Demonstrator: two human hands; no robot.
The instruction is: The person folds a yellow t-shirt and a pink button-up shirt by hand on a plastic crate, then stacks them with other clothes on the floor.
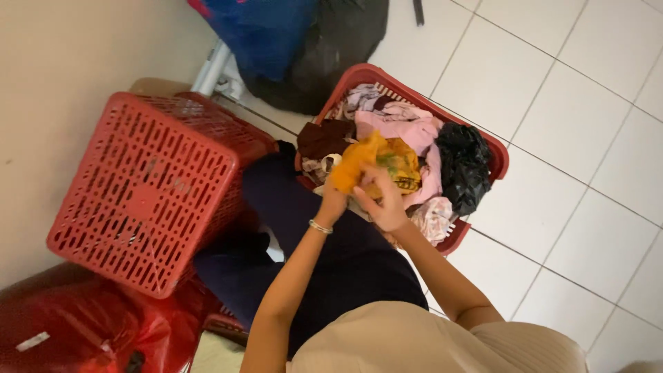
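- Laundry handling, seen from above: left hand (334,199) closed on one end of an orange-yellow garment (378,164), a thin bracelet (320,226) at its wrist.
- Right hand (385,204) pinching the same garment lower down, fingers curled into the cloth, likely to keep the fabric gathered between both grips.
- Garment lifted just above the red laundry basket (498,156), touching the heap beneath at its far side.
- Basket on the tiled floor (587,83), filled with mixed clothes: pink cloth (407,128), a dark brown piece (323,138), a black crumpled item (464,166); piled loose, unfolded.
- Second red basket (148,190) tipped over at the left, base turned up, leaning near the wall (62,76), holding nothing visible.
- Red plastic bag (90,324) below that basket; blue bag (266,31) and dark bag (345,34) at the top, just beyond the full basket.
- Dark trousers and beige top of the person in the lower middle, knees close against the full basket for easy reach.
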